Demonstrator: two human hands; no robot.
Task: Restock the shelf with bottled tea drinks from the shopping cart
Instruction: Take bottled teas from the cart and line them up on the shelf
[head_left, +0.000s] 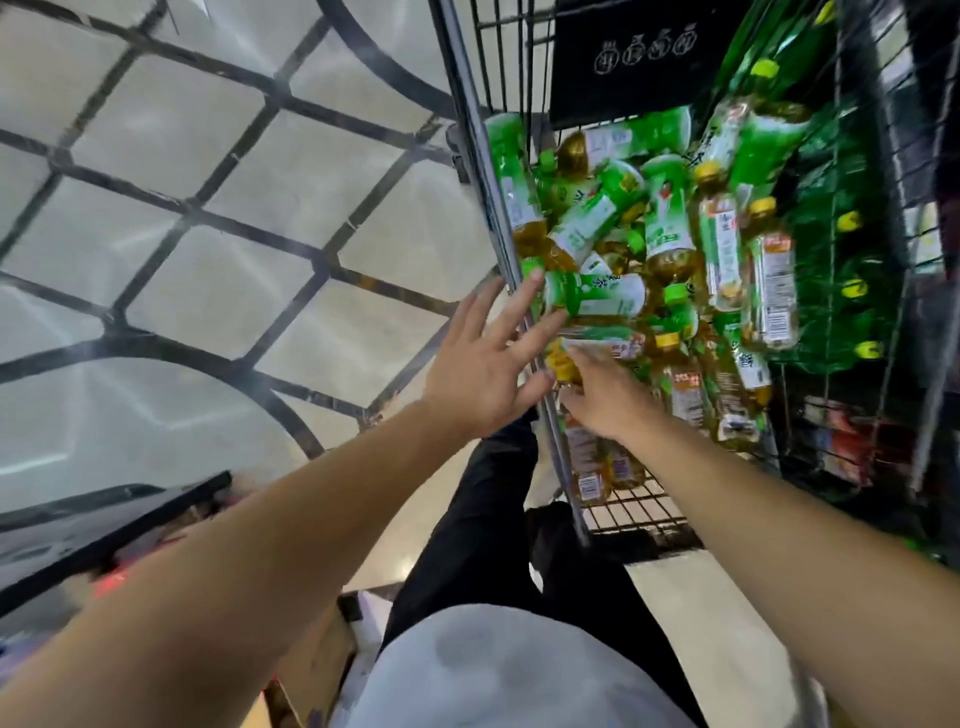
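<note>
Left hand (488, 364) spread at cart rim (485, 156), bottles (670, 218) beyond

Pale glossy tiles (218, 291) are covering the floor on the left, and dark strips (291, 104) are crossing them in a lattice of straight lines and curves. Soft streaks of light are glinting off the tiles (the picture is blurred). At the near left, a dark slanted panel (104, 519) is lying over the floor, with a red glow (111, 577) showing just under it. A cardboard box (317, 660) is sitting at the near edge.
</note>
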